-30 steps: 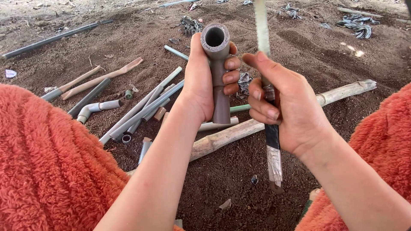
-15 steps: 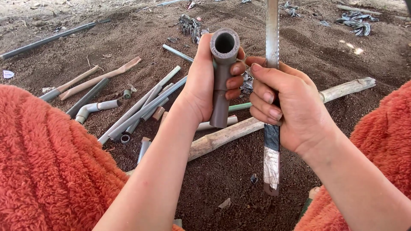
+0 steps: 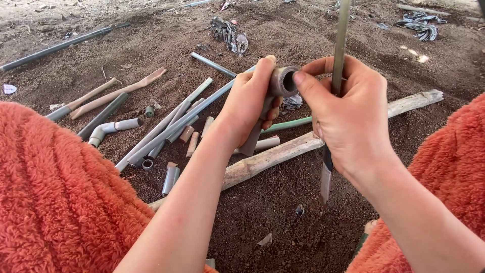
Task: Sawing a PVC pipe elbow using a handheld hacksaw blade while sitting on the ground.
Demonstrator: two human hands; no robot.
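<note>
Left hand (image 3: 247, 103) grips a grey pipe (image 3: 275, 93); right hand (image 3: 348, 119), just beside it, clasps a blade (image 3: 339, 40), thumb at the pipe's mouth.

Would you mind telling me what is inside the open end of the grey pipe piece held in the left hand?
The grey pipe piece shows a dark hollow mouth; nothing visible inside. The right hand thumb partly covers the rim, and the left hand hides the middle.

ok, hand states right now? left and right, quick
Left hand: closed around a short grey pipe piece.
Right hand: closed on a thin saw blade, thumb touching the pipe's open end.
</note>
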